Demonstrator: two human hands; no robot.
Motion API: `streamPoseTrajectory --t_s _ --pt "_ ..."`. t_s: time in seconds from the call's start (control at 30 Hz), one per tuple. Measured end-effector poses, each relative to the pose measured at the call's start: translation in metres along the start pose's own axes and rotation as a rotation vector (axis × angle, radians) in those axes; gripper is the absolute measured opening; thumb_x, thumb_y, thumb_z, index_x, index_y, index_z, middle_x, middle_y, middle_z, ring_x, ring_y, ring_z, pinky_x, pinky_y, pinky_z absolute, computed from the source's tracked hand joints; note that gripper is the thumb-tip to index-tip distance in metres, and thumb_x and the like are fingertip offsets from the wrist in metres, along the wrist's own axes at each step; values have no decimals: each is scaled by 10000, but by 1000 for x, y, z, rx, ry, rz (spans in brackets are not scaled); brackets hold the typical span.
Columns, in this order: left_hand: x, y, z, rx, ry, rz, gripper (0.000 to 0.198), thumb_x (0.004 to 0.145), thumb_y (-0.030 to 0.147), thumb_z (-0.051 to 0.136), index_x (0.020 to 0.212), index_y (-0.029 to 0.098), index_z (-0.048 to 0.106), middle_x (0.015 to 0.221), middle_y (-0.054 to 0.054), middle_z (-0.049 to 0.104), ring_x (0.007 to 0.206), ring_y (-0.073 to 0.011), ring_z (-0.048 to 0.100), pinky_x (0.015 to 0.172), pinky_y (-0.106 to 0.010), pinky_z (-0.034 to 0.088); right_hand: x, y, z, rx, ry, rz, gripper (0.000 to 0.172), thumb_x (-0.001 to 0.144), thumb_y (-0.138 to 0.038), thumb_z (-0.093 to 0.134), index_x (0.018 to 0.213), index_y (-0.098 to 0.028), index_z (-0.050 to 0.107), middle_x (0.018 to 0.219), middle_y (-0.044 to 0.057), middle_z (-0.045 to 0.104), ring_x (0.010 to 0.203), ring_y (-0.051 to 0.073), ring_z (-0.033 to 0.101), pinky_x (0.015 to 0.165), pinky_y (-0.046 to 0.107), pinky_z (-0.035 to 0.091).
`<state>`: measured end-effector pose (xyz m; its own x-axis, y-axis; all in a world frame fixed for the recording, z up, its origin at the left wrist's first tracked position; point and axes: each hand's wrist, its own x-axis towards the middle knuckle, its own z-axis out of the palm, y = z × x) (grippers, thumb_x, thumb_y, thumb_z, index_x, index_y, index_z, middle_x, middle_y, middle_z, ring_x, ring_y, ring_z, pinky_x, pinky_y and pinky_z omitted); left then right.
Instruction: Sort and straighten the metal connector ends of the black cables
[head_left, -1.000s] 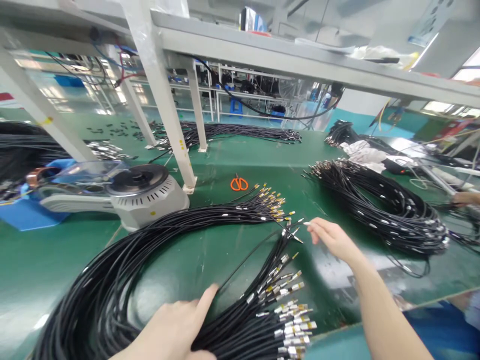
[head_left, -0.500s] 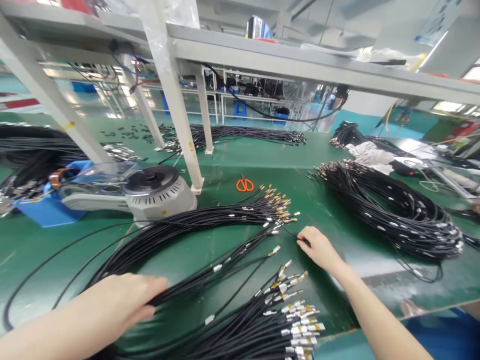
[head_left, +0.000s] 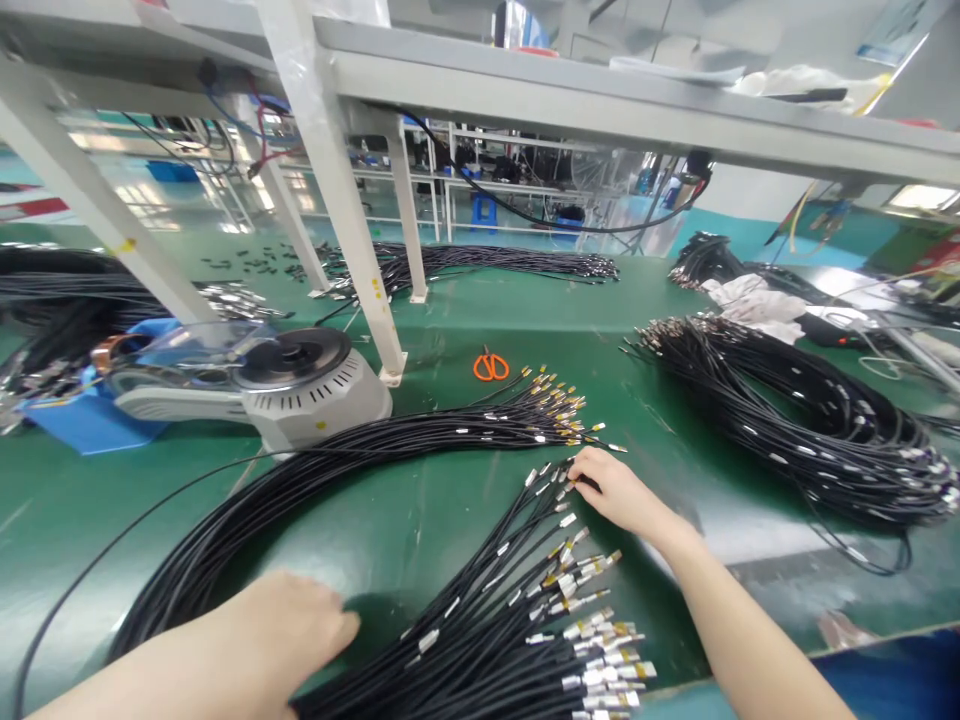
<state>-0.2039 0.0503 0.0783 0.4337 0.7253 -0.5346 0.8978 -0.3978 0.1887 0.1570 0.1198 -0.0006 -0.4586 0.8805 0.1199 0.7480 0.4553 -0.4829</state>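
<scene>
My right hand (head_left: pixel 611 488) pinches at the tagged ends of black cables, right of centre. These ends belong to the near bundle (head_left: pixel 465 630), whose many white and yellow tags fan out at the lower middle. My left hand (head_left: pixel 292 625), blurred by motion, is over the left side of that bundle; whatever its fingers hold is hidden. Behind both hands a second black cable bundle (head_left: pixel 405 432) curves across the green table (head_left: pixel 360 520), its yellow-tagged ends pointing right.
Orange-handled scissors (head_left: pixel 491 366) lie beyond the bundles. A grey machine with a round disc (head_left: pixel 315 385) and a blue bin (head_left: pixel 97 420) stand left. A large cable coil (head_left: pixel 780 420) lies right. White shelf posts (head_left: pixel 337 190) rise from the table.
The loose group of cables between the bundles has shifted down and now lies against the near bundle. My right hand has moved slightly left, my left hand slightly right and down.
</scene>
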Motion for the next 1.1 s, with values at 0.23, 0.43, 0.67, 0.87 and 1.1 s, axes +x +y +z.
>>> streamPoseTrajectory --t_s 0.23,0.43,0.67,0.87,1.1 --pt "106 108 -41 -168 378 384 208 840 293 378 893 202 558 867 -49 608 829 -213 563 735 -314 418 -11 8 -11 307 -34 135 142 850 -226 415 769 -165 514 716 1 532 644 114 500 608 231 427" --pt "178 151 -19 -467 300 371 314 835 295 327 742 146 587 771 -91 611 800 -241 557 784 -384 397 -18 6 -17 667 22 262 149 805 -287 496 770 -147 532 655 -5 539 580 103 490 572 230 429" --pt "184 144 -6 -764 103 411 322 819 281 275 758 140 558 533 30 460 458 -84 431 472 -186 388 -20 10 -18 538 -8 185 239 867 -328 428 749 -157 546 654 1 555 594 107 515 590 234 443" --pt "190 142 3 -914 61 387 295 803 331 301 685 147 499 490 47 404 404 -69 373 402 -173 324 -20 15 -15 537 -102 135 292 898 -321 361 682 -162 477 627 -13 513 574 98 497 569 219 423" --pt "193 143 9 -939 92 377 297 810 327 304 672 153 503 490 49 413 424 -73 379 446 -188 334 -19 8 -18 516 -155 127 298 898 -315 347 682 -163 484 617 -16 497 573 98 481 557 210 409"
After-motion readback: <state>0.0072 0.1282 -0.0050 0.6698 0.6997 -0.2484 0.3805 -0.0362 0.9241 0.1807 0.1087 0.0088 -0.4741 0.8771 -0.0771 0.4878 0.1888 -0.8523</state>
